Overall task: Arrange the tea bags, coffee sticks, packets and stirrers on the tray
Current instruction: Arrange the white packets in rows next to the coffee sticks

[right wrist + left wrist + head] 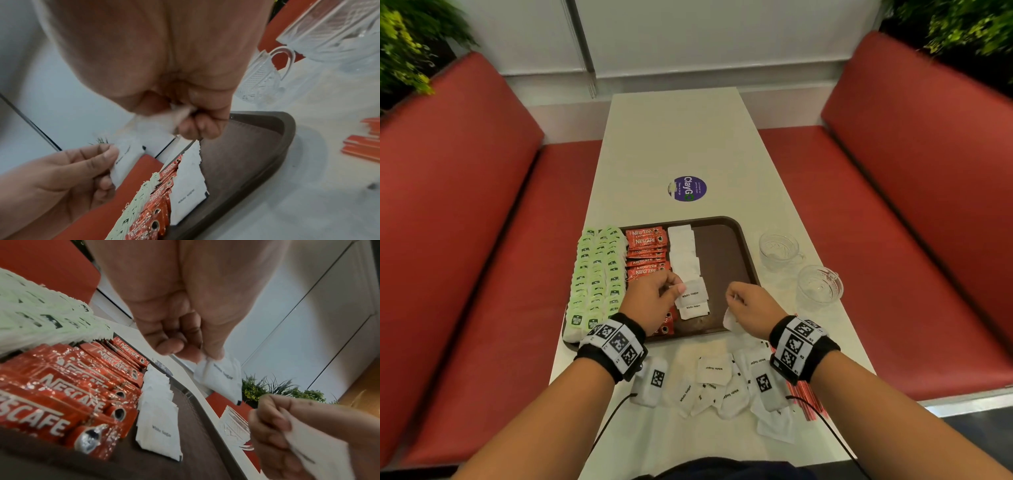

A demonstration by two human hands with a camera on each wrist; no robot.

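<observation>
A brown tray (726,246) holds rows of green tea bags (595,274), red Nescafe coffee sticks (647,250) and a line of white sugar packets (685,253). My left hand (677,287) pinches one white sugar packet (222,379) by its top edge, just above the near end of that line. My right hand (733,300) hovers over the tray's near right part and grips white sugar packets (160,120) in curled fingers. More loose sugar packets (714,370) lie on the table in front of the tray. Red stirrers (804,401) lie partly hidden under my right wrist.
Two clear glass cups (779,248) (818,286) stand on the white table to the right of the tray. A round purple sticker (687,188) lies beyond it. Red benches (482,240) flank the table. The tray's right half shows bare brown surface (722,263).
</observation>
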